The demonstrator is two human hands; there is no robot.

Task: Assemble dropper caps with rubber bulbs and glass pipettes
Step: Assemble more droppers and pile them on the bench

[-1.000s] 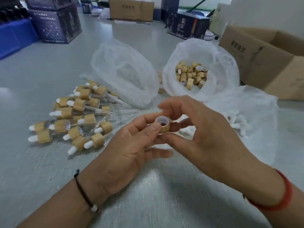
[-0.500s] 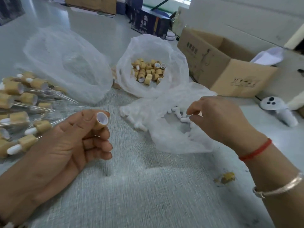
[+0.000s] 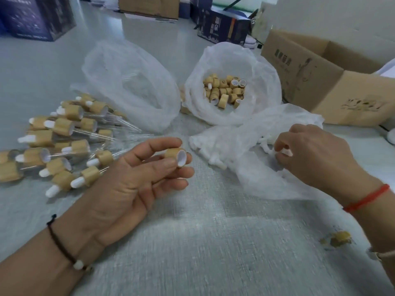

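Note:
My left hand (image 3: 132, 180) holds a bamboo dropper cap (image 3: 176, 155) between thumb and fingers, its white inside facing right. My right hand (image 3: 316, 154) rests on the crumpled plastic bag of white rubber bulbs (image 3: 245, 167) and pinches one white rubber bulb (image 3: 285, 152) at its fingertips. Behind, an open plastic bag (image 3: 233, 60) holds several loose bamboo caps (image 3: 225, 90). At the left lies a pile of assembled droppers (image 3: 62, 144) with white bulbs and glass pipettes. A clear bag with glass pipettes (image 3: 132, 86) stands behind that pile.
An open cardboard box (image 3: 320, 77) stands at the right rear. Dark printed boxes (image 3: 222, 26) and another carton (image 3: 149, 5) line the back. A small yellowish scrap (image 3: 339, 240) lies on the grey table near my right forearm.
My right hand left the cap, reached into the bulb bag and now pinches a bulb. My left hand keeps the cap, now turned with its opening to the right.

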